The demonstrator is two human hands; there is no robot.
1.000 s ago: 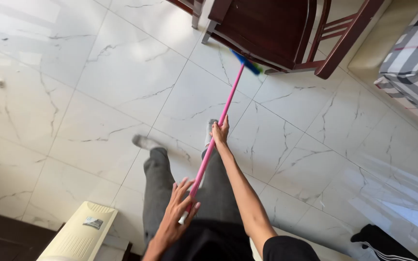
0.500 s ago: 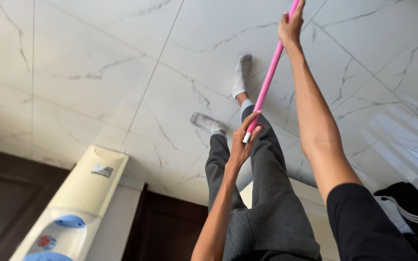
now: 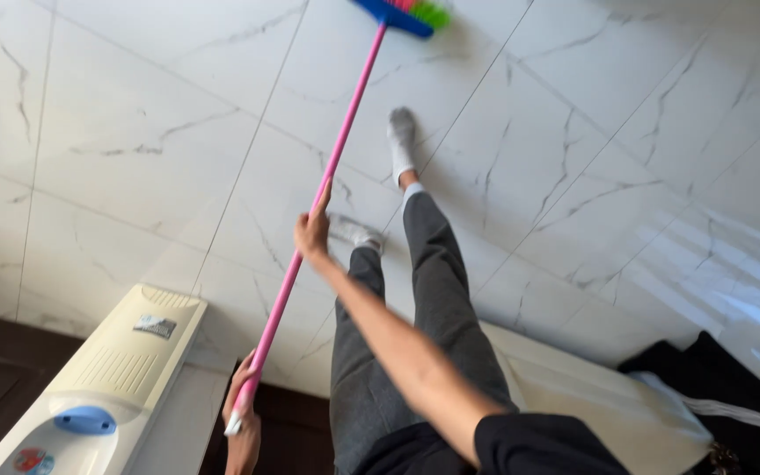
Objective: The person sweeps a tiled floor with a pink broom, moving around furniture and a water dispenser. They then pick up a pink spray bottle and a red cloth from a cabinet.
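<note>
gripping the pink broom (image 3: 332, 167) midway, the right hand (image 3: 312, 233) fingers wrap it; the left hand (image 3: 241, 398) clasps its end above the marble floor (image 3: 134, 132).

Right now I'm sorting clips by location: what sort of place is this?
Probably a room in a home. A white marble-patterned tile floor, a cream water dispenser by the wall, and a person in socks sweeping with a pink-handled broom.

A home interior: glossy white marble-look floor tiles (image 3: 134, 132), a cream water dispenser (image 3: 98, 387) near left, dark clothing (image 3: 705, 369) heaped near right, and socked feet (image 3: 400, 141) on the floor.
</note>
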